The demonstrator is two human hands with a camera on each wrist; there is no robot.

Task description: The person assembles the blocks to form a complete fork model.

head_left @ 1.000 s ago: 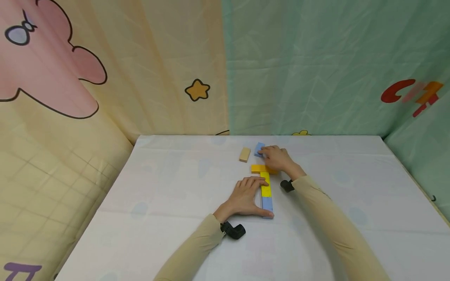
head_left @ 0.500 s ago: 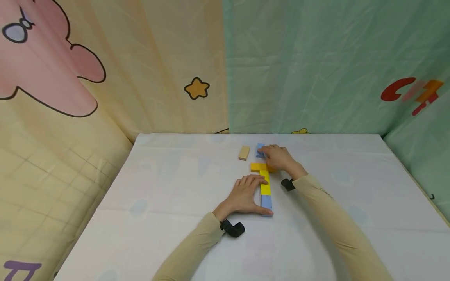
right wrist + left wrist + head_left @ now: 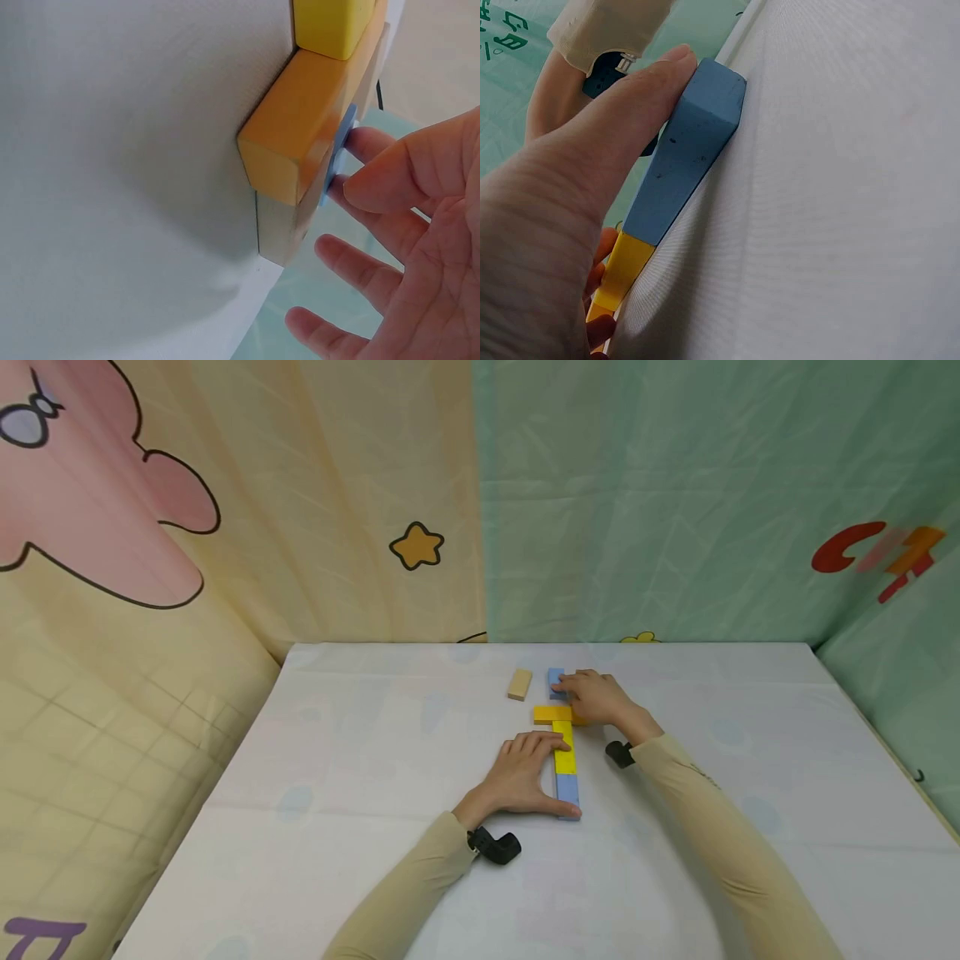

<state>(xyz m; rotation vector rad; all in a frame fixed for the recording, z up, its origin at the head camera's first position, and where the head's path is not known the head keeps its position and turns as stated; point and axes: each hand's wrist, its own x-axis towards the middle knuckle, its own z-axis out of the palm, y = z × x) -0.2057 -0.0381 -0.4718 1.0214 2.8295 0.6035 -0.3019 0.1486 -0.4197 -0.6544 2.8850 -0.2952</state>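
On the white table, flat wooden blocks lie in a T. Its stem has a yellow block (image 3: 565,762) and, nearest me, a blue block (image 3: 567,788); an orange block (image 3: 551,715) lies crosswise at the far end. My left hand (image 3: 517,777) rests along the stem, thumb on the near blue block (image 3: 682,150) and fingertips on the yellow part. Beyond the crossbar, my right hand (image 3: 600,700) pinches a second blue block (image 3: 556,682) between thumb and fingers, partly hiding it. The right wrist view shows the orange block (image 3: 300,112) close to that hand.
A tan block (image 3: 520,684) lies apart, left of the far blue block. In the right wrist view a pale wooden block (image 3: 277,225) shows beyond the orange one. Patterned curtains (image 3: 337,510) hang behind the table's far edge.
My right hand has turned the far blue block from a slant to nearly in line with the stem. The left hand stays on the stem. The head view has shifted slightly.
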